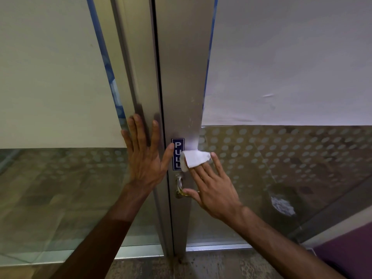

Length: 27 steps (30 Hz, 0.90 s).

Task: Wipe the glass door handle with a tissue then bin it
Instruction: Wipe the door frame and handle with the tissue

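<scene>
A small metal lever handle [179, 185] sits on the silver frame of the glass door [181, 77], below a blue PULL sticker [177, 154]. My right hand [211, 188] presses a folded white tissue [194, 159] flat against the frame just above the handle, right of the sticker. Its fingers are spread, and the thumb rests on the handle's lower end. My left hand [145, 156] lies flat and open on the neighbouring frame [141, 77], fingers up, thumb touching the sticker's edge.
Both glass panels are covered with white sheets above and a dotted frosted band below. Through the right glass a round dark bin [281, 202] with white paper inside shows. A purple surface [346, 256] fills the bottom right corner. Speckled floor lies below.
</scene>
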Tool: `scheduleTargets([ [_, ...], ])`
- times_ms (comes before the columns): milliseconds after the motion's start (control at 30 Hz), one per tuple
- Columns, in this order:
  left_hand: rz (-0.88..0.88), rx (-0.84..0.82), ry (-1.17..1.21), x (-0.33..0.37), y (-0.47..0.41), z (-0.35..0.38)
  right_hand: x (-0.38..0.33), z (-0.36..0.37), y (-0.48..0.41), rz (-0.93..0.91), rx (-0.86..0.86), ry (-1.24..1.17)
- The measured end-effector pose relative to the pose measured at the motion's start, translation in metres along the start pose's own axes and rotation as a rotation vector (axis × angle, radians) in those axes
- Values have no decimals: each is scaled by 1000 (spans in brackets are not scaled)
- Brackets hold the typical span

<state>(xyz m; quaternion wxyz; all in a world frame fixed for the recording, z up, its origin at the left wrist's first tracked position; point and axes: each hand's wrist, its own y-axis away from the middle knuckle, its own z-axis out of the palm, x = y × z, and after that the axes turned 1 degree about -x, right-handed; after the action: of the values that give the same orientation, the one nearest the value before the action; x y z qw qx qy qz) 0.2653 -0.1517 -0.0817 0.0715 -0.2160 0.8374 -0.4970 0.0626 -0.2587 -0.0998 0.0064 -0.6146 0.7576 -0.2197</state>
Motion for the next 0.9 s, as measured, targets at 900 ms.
scheduleTargets([
  [900, -14, -2, 8, 1, 0, 0, 26, -20, -61, -217, 730, -21],
])
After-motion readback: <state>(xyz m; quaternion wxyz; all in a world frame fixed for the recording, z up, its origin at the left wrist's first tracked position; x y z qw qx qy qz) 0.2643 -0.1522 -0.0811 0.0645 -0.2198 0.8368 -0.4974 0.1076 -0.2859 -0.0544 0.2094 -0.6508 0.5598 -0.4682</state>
